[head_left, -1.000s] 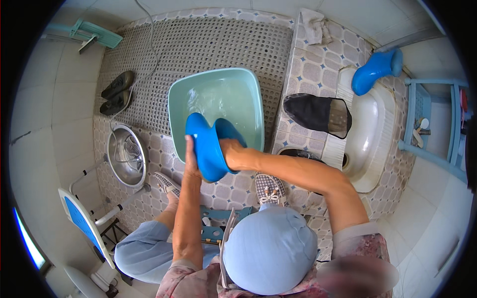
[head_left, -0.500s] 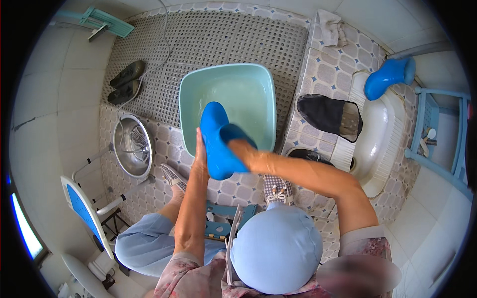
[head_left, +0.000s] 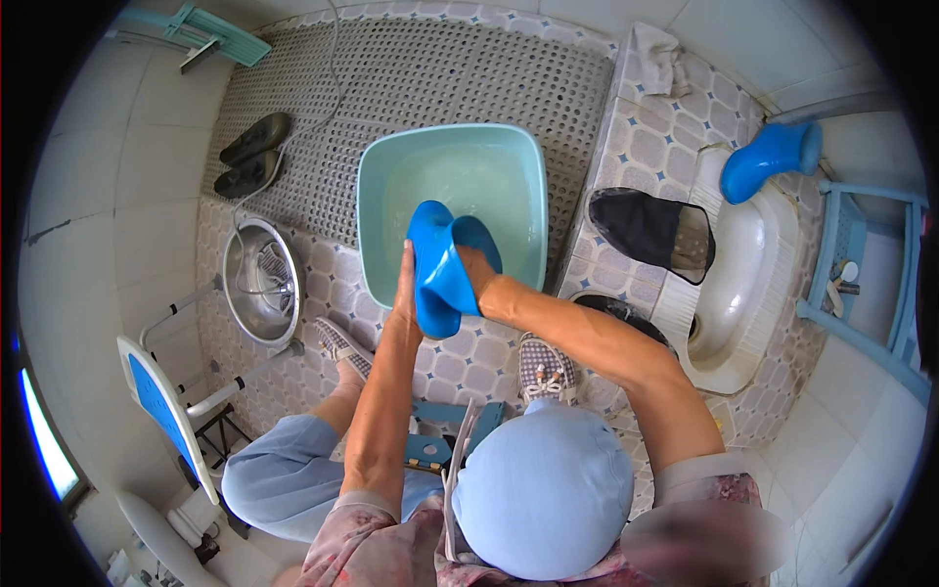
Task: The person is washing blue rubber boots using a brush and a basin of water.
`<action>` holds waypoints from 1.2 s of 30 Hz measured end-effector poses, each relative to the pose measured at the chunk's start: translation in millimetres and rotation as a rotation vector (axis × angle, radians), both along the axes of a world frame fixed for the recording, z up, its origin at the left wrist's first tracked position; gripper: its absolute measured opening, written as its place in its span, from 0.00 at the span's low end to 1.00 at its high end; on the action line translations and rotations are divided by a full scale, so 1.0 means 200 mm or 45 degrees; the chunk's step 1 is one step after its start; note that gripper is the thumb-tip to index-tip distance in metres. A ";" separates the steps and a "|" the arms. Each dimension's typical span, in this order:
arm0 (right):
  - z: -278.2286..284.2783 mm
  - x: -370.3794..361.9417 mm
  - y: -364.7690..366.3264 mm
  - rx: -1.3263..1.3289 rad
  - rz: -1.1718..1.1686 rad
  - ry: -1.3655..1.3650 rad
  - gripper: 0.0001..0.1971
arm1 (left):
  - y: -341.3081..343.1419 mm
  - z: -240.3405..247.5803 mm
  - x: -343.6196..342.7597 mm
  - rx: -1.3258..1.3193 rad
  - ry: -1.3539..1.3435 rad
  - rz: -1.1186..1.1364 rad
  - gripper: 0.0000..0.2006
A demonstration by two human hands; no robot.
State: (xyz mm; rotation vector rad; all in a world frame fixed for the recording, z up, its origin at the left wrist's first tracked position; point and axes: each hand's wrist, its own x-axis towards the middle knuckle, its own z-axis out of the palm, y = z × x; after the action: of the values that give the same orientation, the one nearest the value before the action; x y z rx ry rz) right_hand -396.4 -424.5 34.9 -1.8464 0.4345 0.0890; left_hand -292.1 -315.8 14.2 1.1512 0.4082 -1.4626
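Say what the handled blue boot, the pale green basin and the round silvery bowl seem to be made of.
Blue boot: likely rubber or soft plastic, glossy; its shaft is creased, with bright highlights.
Pale green basin: probably moulded plastic, smooth; even colour, rounded corners.
Round silvery bowl: shiny metal, perhaps stainless steel; grey with bright reflections.
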 end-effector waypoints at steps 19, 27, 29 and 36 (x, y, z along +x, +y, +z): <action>0.11 0.07 0.02 -0.401 0.305 -0.046 0.11 | 0.07 0.07 0.06 0.045 -0.094 0.012 0.41; 0.22 -0.01 0.08 -0.352 0.466 0.008 0.09 | 0.09 0.19 0.12 -0.064 0.070 -0.032 0.42; 0.21 0.06 0.12 -0.313 0.264 0.098 0.09 | 0.10 0.10 0.13 -0.025 0.053 -0.023 0.41; 0.21 0.04 0.03 -0.207 0.312 0.063 0.17 | 0.11 0.07 0.13 -0.146 0.015 0.046 0.39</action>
State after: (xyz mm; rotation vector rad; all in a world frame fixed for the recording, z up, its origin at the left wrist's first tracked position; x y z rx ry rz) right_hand -387.7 -418.0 76.8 -2.0555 0.2535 0.2737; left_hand -265.2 -293.4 28.0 1.0397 0.3471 -1.4430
